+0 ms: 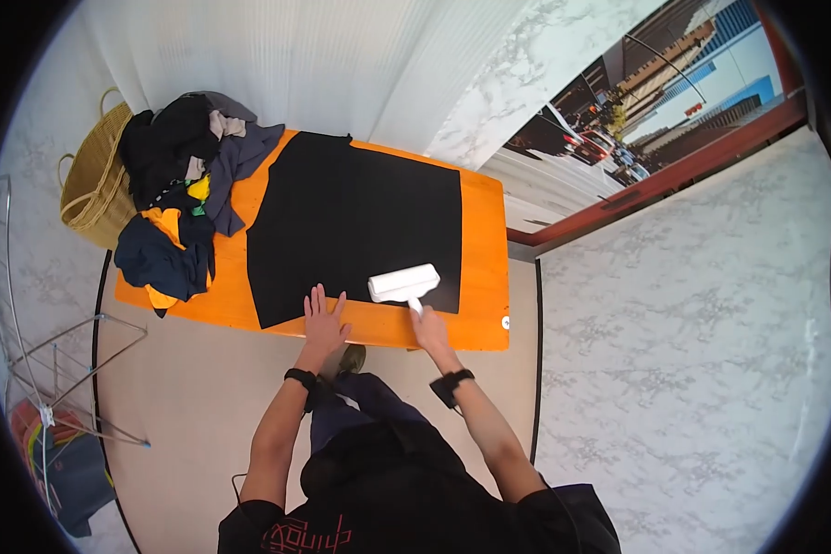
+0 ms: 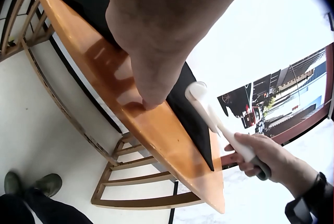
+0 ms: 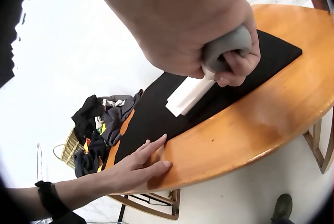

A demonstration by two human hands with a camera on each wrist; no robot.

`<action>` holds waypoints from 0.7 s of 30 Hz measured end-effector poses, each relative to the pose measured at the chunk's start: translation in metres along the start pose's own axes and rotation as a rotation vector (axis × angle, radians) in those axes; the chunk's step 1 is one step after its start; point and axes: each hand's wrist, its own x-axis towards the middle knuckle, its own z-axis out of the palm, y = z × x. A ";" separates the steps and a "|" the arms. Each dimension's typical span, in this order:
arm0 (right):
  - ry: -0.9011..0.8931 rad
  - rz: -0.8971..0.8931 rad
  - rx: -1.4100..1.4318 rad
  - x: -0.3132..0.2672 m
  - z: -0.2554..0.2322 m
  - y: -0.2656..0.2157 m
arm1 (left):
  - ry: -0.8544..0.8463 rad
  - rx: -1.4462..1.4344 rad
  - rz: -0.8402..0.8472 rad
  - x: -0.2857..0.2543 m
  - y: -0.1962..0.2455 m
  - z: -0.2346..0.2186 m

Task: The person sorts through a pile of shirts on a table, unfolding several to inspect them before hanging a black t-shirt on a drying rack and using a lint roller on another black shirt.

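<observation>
A black cloth lies spread flat over the orange table. My right hand grips a white lint roller by its handle, and the roller head lies over the near right part of the cloth. In the right wrist view the fingers curl round the roller's grey handle end. My left hand rests with spread, straight fingers at the table's near edge, its fingertips reaching the cloth's near border.
The orange table has a rounded edge and wooden legs. Dark clothes are piled at its left end, with a navy and orange garment in front. A wicker basket sits beyond them. A metal rack stands left; a wall is close right.
</observation>
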 end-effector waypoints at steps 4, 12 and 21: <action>-0.054 -0.007 -0.046 0.006 0.001 -0.002 | -0.030 0.024 0.007 0.001 0.001 -0.003; -0.035 0.078 -0.074 -0.030 -0.032 0.084 | -0.083 0.020 -0.014 0.001 0.001 -0.008; -0.095 -0.145 0.026 0.012 -0.048 0.018 | -0.204 0.085 -0.046 0.007 0.006 -0.013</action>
